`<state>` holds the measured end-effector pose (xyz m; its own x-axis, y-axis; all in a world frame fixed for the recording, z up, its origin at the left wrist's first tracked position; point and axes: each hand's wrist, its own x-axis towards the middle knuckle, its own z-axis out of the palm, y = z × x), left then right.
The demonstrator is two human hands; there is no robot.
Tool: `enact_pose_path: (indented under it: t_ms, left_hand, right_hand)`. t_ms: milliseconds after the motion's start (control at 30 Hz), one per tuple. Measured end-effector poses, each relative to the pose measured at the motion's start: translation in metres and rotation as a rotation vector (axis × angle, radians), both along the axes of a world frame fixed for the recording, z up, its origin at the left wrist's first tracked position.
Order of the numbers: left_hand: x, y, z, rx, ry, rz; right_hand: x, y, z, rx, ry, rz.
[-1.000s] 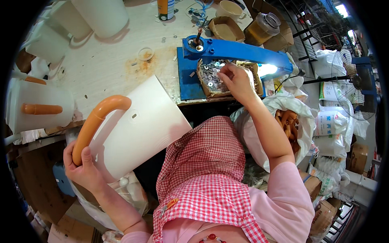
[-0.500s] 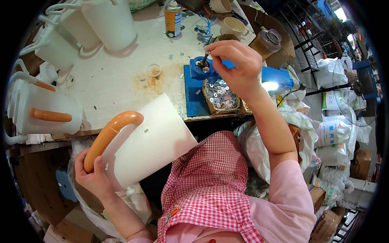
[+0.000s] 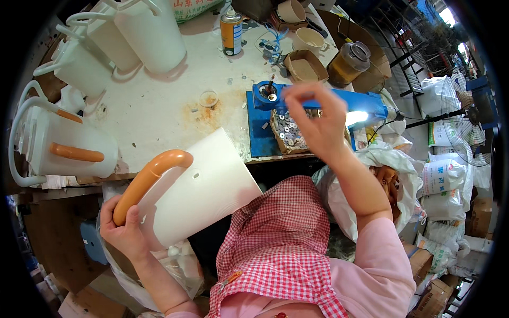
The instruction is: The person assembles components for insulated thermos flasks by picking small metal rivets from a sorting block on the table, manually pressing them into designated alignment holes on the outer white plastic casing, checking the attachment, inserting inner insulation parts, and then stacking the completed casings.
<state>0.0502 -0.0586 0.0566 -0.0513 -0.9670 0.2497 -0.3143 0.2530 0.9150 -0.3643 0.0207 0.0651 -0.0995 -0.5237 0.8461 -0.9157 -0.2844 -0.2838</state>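
My left hand (image 3: 125,229) is wrapped round the lower end of an orange curved handle (image 3: 154,177). That handle sits on a white plastic cylinder, a bucket-like body (image 3: 204,188), which lies tilted across my lap with a small hole in its side. My right hand (image 3: 321,119) is over the blue bench device (image 3: 344,100), just right of its upright metal spindle (image 3: 272,84). Motion smears its fingers, so what they hold, if anything, cannot be made out. Below it a cardboard box of metal washers (image 3: 286,130) is partly covered by the hand.
Several white buckets (image 3: 151,37) stand at the table's left, one with an orange handle (image 3: 77,152). A spray can (image 3: 231,33), an open carton (image 3: 306,68) and a jar of amber liquid (image 3: 349,61) are farther back. A white sack (image 3: 344,196) holds orange parts beside my lap.
My right hand has drawn back from the spindle, toward me, and now blurs. The left hand keeps its hold on the handle. The whole view has shifted slightly.
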Motion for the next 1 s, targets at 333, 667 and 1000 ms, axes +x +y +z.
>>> enact_pose_path:
  t_ms: [333,667,1000]
  left_hand:
    - [-0.138,-0.06,0.075,-0.449,0.028,-0.076]
    - [-0.202,-0.07,0.056,-0.379,0.022,-0.243]
    - [-0.21,-0.083,0.041,-0.348,0.056,-0.238]
  right_hand:
    - [0.037,0.01,-0.014,0.336,-1.194,0.569]
    - [-0.005,0.018,-0.037,0.232,-1.236,0.515]
    - [-0.002,0.016,-0.036,0.281,-1.25,0.451]
